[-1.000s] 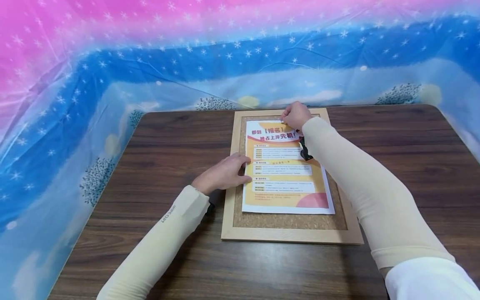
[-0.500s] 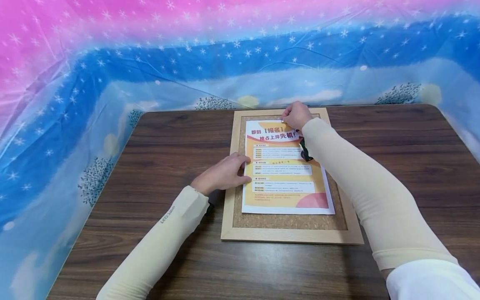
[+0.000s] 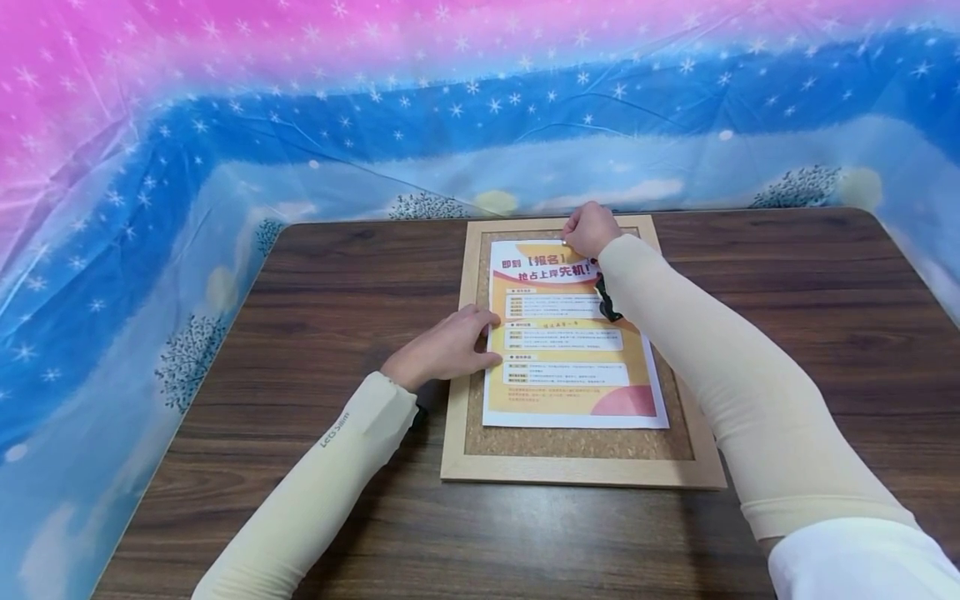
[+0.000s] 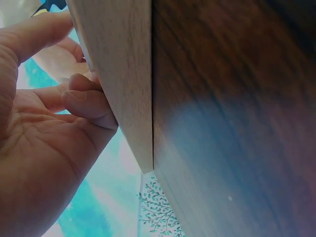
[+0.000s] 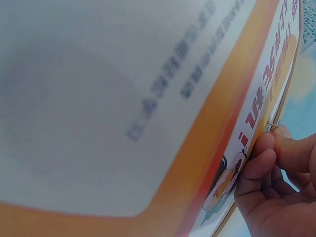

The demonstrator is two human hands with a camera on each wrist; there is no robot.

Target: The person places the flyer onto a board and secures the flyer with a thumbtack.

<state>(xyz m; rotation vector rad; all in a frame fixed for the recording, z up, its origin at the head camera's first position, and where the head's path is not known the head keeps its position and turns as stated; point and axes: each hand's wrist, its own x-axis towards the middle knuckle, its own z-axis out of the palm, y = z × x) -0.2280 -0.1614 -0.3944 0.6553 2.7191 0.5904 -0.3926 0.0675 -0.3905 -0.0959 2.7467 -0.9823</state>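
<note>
A printed yellow and white poster [image 3: 555, 387] lies on a cork board [image 3: 570, 443] with a light wooden frame. My right hand [image 3: 592, 230] is at the poster's top edge, its thumb and index finger pinching a small pushpin [image 5: 271, 124]; the pin's head is mostly hidden by the fingertips. At the poster's left edge rests my left hand [image 3: 442, 347], thumb and fingers apart, fingertips touching the paper. In the left wrist view, that hand [image 4: 54, 133] reaches over the side of the wooden frame [image 4: 118, 64].
The board lies on a dark wood-grain table [image 3: 315, 292], near its far edge. Behind and to the left hangs a pink and blue cloth [image 3: 420, 108] with a snowflake print. My right forearm crosses over the board's right side.
Both hands stay in nearly the same place. The whole head view has shifted very slightly; the poster and board stay put.
</note>
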